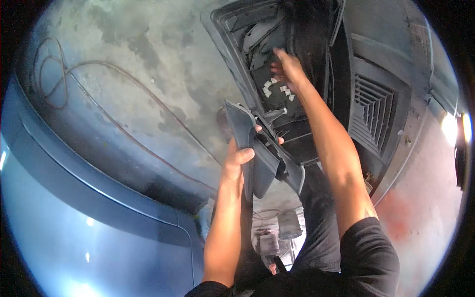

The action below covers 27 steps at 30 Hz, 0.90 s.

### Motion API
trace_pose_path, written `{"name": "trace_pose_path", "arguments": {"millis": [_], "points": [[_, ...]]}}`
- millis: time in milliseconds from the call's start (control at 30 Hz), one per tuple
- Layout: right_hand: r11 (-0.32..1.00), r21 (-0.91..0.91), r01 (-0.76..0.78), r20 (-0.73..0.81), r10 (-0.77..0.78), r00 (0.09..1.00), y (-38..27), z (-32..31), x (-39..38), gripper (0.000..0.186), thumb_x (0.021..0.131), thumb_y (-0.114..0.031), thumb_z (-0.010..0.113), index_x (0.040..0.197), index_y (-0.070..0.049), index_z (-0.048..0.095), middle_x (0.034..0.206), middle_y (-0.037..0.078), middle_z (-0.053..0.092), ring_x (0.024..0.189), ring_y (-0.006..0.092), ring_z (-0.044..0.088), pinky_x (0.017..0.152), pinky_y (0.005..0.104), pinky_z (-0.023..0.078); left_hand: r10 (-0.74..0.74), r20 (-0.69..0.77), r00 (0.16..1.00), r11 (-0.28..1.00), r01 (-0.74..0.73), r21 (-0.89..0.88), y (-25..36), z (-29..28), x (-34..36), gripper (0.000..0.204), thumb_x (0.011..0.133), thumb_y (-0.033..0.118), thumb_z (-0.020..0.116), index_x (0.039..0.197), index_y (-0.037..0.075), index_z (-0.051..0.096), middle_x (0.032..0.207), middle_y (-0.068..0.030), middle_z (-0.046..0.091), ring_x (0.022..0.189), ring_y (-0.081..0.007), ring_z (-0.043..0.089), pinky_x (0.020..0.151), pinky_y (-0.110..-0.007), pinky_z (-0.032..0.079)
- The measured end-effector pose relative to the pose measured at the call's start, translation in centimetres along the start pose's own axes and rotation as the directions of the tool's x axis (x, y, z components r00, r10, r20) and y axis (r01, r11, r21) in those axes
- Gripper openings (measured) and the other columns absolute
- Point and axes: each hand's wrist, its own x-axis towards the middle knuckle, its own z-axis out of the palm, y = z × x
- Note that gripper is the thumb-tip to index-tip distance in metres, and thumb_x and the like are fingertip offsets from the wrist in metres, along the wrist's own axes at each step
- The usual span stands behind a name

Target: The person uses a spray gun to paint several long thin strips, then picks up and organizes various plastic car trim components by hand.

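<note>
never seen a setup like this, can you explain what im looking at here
There is no machine: these are a person's two bare hands, seen from a fisheye camera on their head looking down, so straight edges bend. The left hand grips grey panels. The right hand is over a dark framed part, partly blurred, so I can't tell whether it holds anything. Small white pieces lie inside that frame. At lower left is a glossy blue panel; a thin hose or cable loops across the floor.
</note>
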Motion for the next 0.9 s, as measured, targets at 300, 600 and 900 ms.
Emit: {"name": "trace_pose_path", "arguments": {"millis": [300,600,900], "points": [[0.885,0.465,0.040,-0.100,0.008,0.995,2.1,3.6,4.9,0.074,0.087,-0.041,0.076,0.141,-0.001,0.045,0.142,0.020,0.051,0.128,0.0377,0.049,0.099,0.0628,0.042,-0.019,0.024,1.000,1.000,0.019,-0.006,0.2,-0.7,0.0,0.068,0.065,0.024,0.081,0.123,0.003,0.051,0.111,-0.0210,0.062,0.108,-0.0437,0.066,0.087,-0.052,0.059],[0.819,0.566,-0.097,0.148,0.015,0.989,8.5,-2.3,0.3,0.051,0.092,-0.017,0.072,0.130,0.006,0.046,0.106,0.021,0.064,0.094,0.0318,0.067,0.075,0.0465,0.058,-0.053,0.017,0.998,0.995,0.052,0.082,-0.5,-0.5,0.0,0.072,0.065,0.024,0.080,0.126,0.001,0.048,0.113,-0.0240,0.063,0.108,-0.0445,0.066,0.091,-0.053,0.058],[0.957,0.092,0.275,0.044,-0.280,0.959,8.3,-2.1,-2.2,0.071,0.083,-0.013,0.078,0.141,0.003,0.040,0.134,0.020,0.055,0.119,0.0301,0.058,0.103,0.0413,0.046,-0.046,0.009,0.999,0.997,0.046,0.070,-0.4,-0.1,0.2,0.071,0.065,0.023,0.080,0.125,0.002,0.049,0.112,-0.0200,0.062,0.108,-0.0443,0.066,0.088,-0.052,0.059]]}}
